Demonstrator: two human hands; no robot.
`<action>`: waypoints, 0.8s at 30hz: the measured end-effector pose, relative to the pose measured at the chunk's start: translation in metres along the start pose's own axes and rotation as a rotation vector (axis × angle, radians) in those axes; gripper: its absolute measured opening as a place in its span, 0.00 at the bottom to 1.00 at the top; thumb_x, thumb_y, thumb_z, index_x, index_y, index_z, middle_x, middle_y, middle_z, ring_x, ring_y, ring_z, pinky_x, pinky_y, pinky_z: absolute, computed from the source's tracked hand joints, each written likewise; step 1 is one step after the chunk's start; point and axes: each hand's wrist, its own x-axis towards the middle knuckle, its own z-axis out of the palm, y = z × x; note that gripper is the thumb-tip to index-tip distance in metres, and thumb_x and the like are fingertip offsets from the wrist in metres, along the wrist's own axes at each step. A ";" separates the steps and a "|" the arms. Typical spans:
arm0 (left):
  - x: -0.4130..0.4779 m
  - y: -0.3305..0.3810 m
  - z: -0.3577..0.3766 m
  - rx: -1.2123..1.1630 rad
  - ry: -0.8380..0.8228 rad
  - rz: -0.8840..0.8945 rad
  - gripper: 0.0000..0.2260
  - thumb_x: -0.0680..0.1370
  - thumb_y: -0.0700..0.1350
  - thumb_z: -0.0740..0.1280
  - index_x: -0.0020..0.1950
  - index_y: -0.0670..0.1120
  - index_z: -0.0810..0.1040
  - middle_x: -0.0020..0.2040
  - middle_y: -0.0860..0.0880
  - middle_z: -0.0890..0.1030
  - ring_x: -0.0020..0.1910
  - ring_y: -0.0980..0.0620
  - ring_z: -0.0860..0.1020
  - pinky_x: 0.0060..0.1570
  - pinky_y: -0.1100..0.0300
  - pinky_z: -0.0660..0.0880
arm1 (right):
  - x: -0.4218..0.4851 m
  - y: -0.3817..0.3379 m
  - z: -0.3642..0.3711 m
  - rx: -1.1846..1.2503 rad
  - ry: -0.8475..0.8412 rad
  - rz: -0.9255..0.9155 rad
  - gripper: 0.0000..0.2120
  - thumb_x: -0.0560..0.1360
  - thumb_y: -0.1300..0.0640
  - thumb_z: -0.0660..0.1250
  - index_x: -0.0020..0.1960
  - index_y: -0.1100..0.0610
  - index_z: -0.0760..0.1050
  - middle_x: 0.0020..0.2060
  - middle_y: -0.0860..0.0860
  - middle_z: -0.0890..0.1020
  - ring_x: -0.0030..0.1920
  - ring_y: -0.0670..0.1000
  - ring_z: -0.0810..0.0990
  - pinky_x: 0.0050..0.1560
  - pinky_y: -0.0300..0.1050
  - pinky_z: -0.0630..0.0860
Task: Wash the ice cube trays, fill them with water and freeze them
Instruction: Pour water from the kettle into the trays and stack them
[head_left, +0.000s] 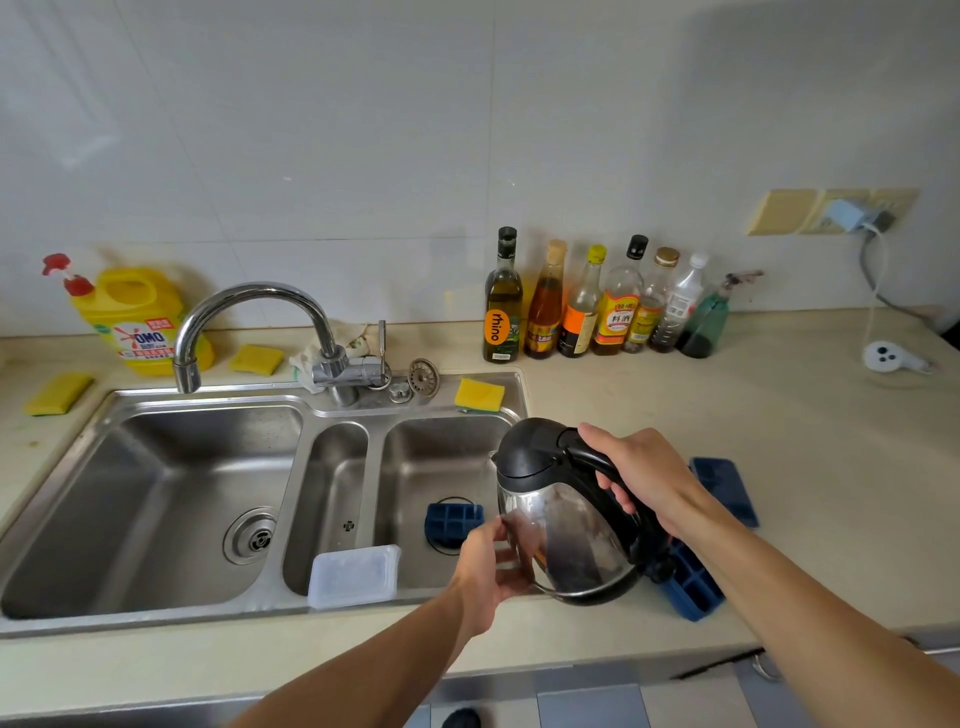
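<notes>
My right hand (641, 475) grips the black handle of a steel electric kettle (563, 525), tilted with its spout toward the sink. My left hand (491, 566) presses against the kettle's lower left side, fingers spread. A blue ice cube tray (453, 522) lies in the right sink basin, partly hidden by my left hand. Another blue ice cube tray (693, 587) sits on the counter under the kettle. A blue lid (724, 488) rests behind my right wrist. A white translucent lidded tray (354, 574) lies across the sink's front rim.
The steel triple sink (156, 499) has a curved tap (249, 322). Yellow sponges (479, 394) lie around it, with a yellow detergent jug (137, 317) at the back left. Several bottles (597, 306) line the wall. A white kettle base (885, 357) sits far right.
</notes>
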 end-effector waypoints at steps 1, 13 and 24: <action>0.000 0.001 0.000 -0.001 -0.002 -0.001 0.14 0.84 0.51 0.60 0.63 0.43 0.78 0.57 0.38 0.83 0.55 0.38 0.82 0.50 0.45 0.82 | 0.001 -0.001 0.000 0.001 0.000 0.001 0.29 0.77 0.36 0.66 0.31 0.60 0.78 0.23 0.54 0.76 0.22 0.50 0.72 0.29 0.42 0.72; 0.005 0.004 -0.004 -0.009 0.011 -0.001 0.13 0.84 0.50 0.62 0.62 0.43 0.79 0.57 0.38 0.83 0.56 0.38 0.82 0.57 0.42 0.81 | 0.007 -0.004 0.005 -0.006 -0.009 -0.003 0.29 0.77 0.36 0.65 0.29 0.59 0.78 0.23 0.53 0.76 0.22 0.50 0.72 0.29 0.42 0.72; 0.005 0.007 -0.012 0.007 0.027 0.009 0.13 0.84 0.50 0.62 0.60 0.44 0.80 0.54 0.40 0.84 0.56 0.39 0.82 0.54 0.44 0.81 | 0.012 -0.007 0.013 -0.010 -0.020 -0.002 0.29 0.77 0.36 0.66 0.28 0.58 0.78 0.23 0.54 0.76 0.22 0.50 0.72 0.31 0.43 0.72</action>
